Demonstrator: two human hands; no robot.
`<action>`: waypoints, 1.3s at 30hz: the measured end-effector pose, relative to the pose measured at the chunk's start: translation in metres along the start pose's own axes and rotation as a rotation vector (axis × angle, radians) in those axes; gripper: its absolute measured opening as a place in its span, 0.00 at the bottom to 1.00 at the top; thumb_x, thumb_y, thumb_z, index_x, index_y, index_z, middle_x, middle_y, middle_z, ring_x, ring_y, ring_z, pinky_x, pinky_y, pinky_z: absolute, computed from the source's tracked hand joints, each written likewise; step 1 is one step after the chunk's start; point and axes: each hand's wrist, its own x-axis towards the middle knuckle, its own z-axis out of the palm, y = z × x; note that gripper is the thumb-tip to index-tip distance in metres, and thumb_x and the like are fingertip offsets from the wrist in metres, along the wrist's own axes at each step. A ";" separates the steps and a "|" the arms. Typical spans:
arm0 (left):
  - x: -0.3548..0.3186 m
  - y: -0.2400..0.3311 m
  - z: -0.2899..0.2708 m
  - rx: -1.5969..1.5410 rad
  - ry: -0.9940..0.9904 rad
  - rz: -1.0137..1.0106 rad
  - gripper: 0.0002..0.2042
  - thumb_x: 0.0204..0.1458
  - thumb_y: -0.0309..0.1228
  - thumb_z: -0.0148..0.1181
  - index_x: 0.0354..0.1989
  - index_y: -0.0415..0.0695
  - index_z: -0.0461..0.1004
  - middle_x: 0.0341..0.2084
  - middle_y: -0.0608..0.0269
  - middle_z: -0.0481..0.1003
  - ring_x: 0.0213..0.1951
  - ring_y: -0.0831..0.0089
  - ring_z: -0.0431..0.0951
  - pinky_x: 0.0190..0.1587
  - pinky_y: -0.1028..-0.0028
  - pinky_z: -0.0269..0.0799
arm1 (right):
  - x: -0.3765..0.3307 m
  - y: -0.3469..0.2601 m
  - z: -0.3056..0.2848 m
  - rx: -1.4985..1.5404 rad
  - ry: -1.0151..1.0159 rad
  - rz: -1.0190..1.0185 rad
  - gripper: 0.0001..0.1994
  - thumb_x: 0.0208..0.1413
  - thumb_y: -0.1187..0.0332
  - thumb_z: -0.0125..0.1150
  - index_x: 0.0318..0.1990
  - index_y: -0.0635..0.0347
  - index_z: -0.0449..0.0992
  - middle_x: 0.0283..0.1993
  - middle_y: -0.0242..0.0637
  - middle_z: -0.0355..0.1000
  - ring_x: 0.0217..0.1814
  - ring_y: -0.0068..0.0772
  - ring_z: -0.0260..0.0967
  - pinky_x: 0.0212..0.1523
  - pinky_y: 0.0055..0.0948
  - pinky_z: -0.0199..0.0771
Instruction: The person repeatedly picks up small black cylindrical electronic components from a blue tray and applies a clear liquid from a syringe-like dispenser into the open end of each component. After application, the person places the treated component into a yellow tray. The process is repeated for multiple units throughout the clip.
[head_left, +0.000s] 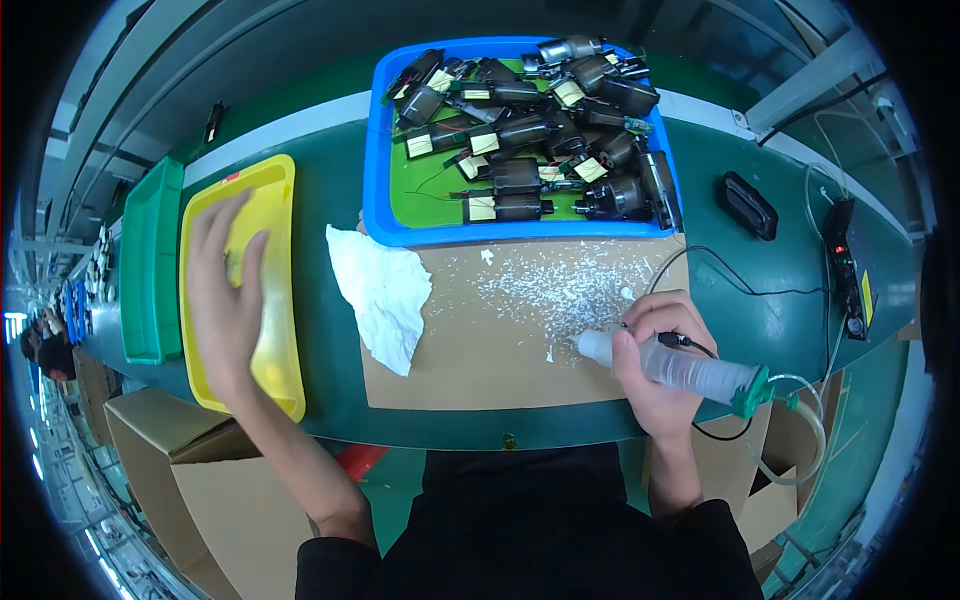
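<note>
By the fingers of the right hand (662,405), a clear syringe (708,376) is gripped around its barrel, probably so that its nozzle is kept steady. A black cable (676,340) is seen at the same fingers. The fingers of the left hand (225,310) are spread wide above a yellow tray (282,350), with nothing seen in them. Just beyond the nozzle, white crumbs (560,290) are scattered on a cardboard sheet (480,385), perhaps laid to protect the table (330,205). Between both hands, crumpled white paper (385,290) is placed. Beyond the right fingers, black devices (520,175) are gathered in a blue tray (376,190); pale labels (482,209) are attached, whose writing is too small to be read.
</note>
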 end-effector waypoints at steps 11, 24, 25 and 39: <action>0.051 0.127 0.119 -0.210 -0.276 0.445 0.15 0.48 0.26 0.54 0.46 0.38 0.69 0.38 0.52 0.73 0.43 0.58 0.71 0.46 0.67 0.66 | 0.004 -0.016 -0.017 0.023 0.167 -0.070 0.08 0.39 0.79 0.61 0.22 0.63 0.65 0.28 0.39 0.66 0.28 0.25 0.63 0.32 0.21 0.63; 0.026 0.108 0.063 -2.203 -0.561 -0.444 0.25 0.60 0.45 0.34 0.59 0.39 0.52 0.35 0.60 0.66 0.31 0.74 0.65 0.35 0.72 0.64 | 0.021 -0.046 -0.015 0.024 0.180 -0.264 0.11 0.43 0.73 0.63 0.23 0.61 0.63 0.29 0.40 0.64 0.29 0.28 0.64 0.32 0.26 0.69; 0.022 0.112 0.064 -2.259 -0.622 -0.369 0.25 0.60 0.45 0.33 0.60 0.40 0.51 0.35 0.60 0.65 0.29 0.75 0.65 0.34 0.72 0.63 | 0.022 -0.053 -0.015 0.040 0.168 -0.274 0.12 0.45 0.70 0.61 0.24 0.60 0.61 0.29 0.40 0.61 0.31 0.29 0.62 0.32 0.28 0.72; -0.014 0.123 0.065 -1.993 -0.799 -0.133 0.36 0.45 0.52 0.56 0.47 0.25 0.63 0.30 0.50 0.71 0.30 0.70 0.72 0.33 0.74 0.66 | 0.030 -0.084 0.000 0.145 -0.104 -0.494 0.14 0.51 0.60 0.56 0.31 0.55 0.57 0.36 0.35 0.52 0.38 0.28 0.53 0.32 0.32 0.80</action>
